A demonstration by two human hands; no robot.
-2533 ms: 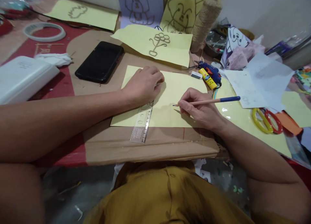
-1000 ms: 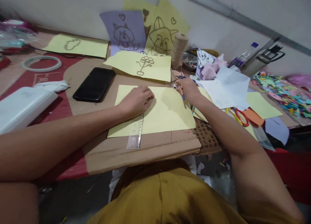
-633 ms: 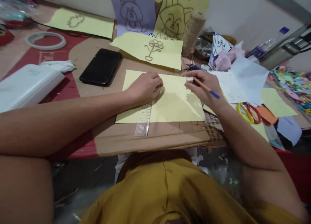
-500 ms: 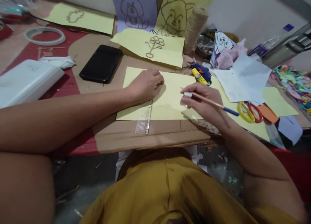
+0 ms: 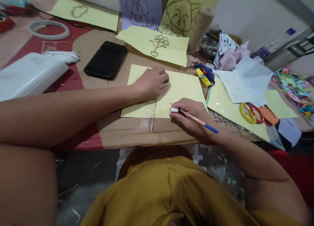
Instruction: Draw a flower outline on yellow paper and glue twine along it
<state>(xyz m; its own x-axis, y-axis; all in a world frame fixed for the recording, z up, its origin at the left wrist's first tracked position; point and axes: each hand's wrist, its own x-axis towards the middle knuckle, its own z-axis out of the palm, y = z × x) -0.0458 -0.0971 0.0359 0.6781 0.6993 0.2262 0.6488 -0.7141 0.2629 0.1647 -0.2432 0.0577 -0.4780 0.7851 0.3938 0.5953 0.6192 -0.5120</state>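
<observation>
Blocky eraser [image 5: 174, 110] in right hand [image 5: 194, 108] moved nearer clear flat ruler [image 5: 148, 115].

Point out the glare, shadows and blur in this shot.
In the head view, white glints show on the shiny yellow plastic-covered sheet; in the head view, soft shadow lies beside the left hand on the pale yellow rectangular paper; in the head view, the clear crinkled plastic bag at upper left looks blurred.

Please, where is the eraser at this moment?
In the head view, the eraser is in the right hand together with the pencil, to the right of the clear ruler, by the near edge of the yellow paper.
</observation>
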